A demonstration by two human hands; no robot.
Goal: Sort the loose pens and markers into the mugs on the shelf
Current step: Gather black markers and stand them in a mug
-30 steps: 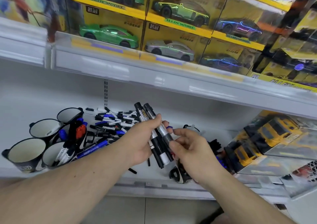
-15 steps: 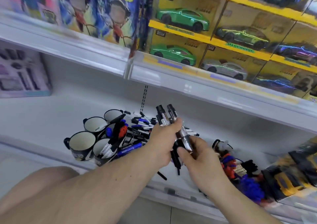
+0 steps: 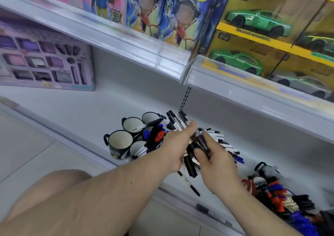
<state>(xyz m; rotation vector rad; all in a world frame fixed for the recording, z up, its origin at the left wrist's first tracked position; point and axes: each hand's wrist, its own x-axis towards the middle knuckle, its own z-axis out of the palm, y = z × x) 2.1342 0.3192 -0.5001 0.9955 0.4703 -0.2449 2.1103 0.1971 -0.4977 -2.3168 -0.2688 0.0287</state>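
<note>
Gathering step, by the look of it: markers collected, not yet dropped in a mug.

Left hand (image 3: 176, 149): fingers and thumb curled round a bundle of thick black markers (image 3: 178, 122), caps pointing up and far, lower ends sticking out below the palm.

Right hand (image 3: 216, 160): just right of the left one, thumb and fingers pinching one dark marker (image 3: 201, 141) against the bundle; passing it over or pulling it out, cannot tell which.

Loose pens (image 3: 219, 139): a heap on the white shelf (image 3: 75, 109), behind and right of both hands. One more pen (image 3: 191, 187) near the front edge.

Mugs (image 3: 120, 142): a cluster left of the hands, some holding pens already, the near left one seemingly empty.

Next move, probably: carry the bundle left to a mug and lower it in, ends first. Needs a firm grip, so no marker slips out.
</note>
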